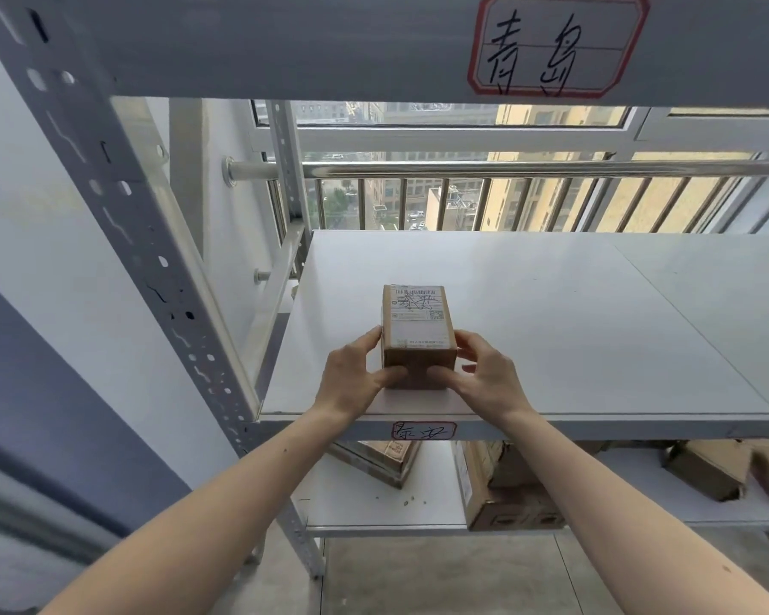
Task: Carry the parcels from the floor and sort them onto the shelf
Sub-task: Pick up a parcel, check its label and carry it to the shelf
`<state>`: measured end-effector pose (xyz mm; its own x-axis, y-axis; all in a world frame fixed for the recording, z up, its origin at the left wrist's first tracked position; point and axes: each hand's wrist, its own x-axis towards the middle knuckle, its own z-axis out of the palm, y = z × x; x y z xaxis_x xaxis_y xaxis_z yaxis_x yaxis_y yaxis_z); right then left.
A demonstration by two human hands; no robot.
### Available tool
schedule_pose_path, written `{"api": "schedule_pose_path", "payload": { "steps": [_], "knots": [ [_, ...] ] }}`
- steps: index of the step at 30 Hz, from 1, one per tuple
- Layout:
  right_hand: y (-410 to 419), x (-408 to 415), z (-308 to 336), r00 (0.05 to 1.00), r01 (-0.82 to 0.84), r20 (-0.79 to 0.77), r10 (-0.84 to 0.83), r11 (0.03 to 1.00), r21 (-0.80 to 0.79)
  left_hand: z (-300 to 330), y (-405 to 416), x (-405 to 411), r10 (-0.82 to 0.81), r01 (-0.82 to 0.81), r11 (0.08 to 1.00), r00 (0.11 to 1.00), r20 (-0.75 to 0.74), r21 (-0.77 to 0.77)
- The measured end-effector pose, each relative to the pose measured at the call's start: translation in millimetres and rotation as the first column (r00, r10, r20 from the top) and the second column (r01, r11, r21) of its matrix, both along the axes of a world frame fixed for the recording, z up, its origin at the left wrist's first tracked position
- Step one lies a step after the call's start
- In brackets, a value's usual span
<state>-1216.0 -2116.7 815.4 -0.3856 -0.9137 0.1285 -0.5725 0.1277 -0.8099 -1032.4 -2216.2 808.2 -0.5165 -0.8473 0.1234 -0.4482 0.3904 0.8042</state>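
A small brown cardboard parcel [418,335] with a white shipping label on top sits on the white middle shelf board [573,326], near its front left. My left hand [356,379] grips the parcel's left side, thumb on its front face. On the other side my right hand [480,370] grips it the same way, thumb on the front. A red-bordered handwritten tag [423,431] is stuck on the shelf's front edge just below the parcel.
A larger red-bordered tag [556,46] marks the upper shelf beam. Several cardboard boxes [507,490] lie on the lower shelf. The perforated grey upright [152,259] stands at left. A window with railing [462,170] is behind the rack.
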Motion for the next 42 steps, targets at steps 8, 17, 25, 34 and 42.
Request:
{"api": "schedule_pose_path", "payload": {
  "steps": [8, 17, 25, 34, 42],
  "knots": [
    [-15, -4, 1, 1.0, -0.006, 0.027, 0.007, 0.999, -0.038, 0, -10, -9, -0.011, 0.01, 0.999, 1.0, -0.02, -0.046],
    [-49, -21, 3, 0.999, 0.005, 0.039, -0.006, 1.0, 0.008, 5, -39, -31, 0.019, -0.019, 1.0, 1.0, 0.004, -0.019],
    [-81, -32, 6, 0.997, 0.034, 0.061, -0.038, 0.998, 0.052, 9, -67, -46, 0.036, -0.036, 0.999, 0.999, 0.038, 0.013],
    [-89, -31, 6, 0.996, 0.044, 0.077, -0.048, 0.997, 0.059, 8, -74, -48, 0.039, -0.04, 0.999, 0.999, 0.017, 0.034],
    [-82, -26, 6, 0.992, 0.105, 0.057, -0.109, 0.991, 0.079, 9, -69, -44, 0.076, -0.078, 0.995, 0.997, 0.033, 0.067]
  ]
}}
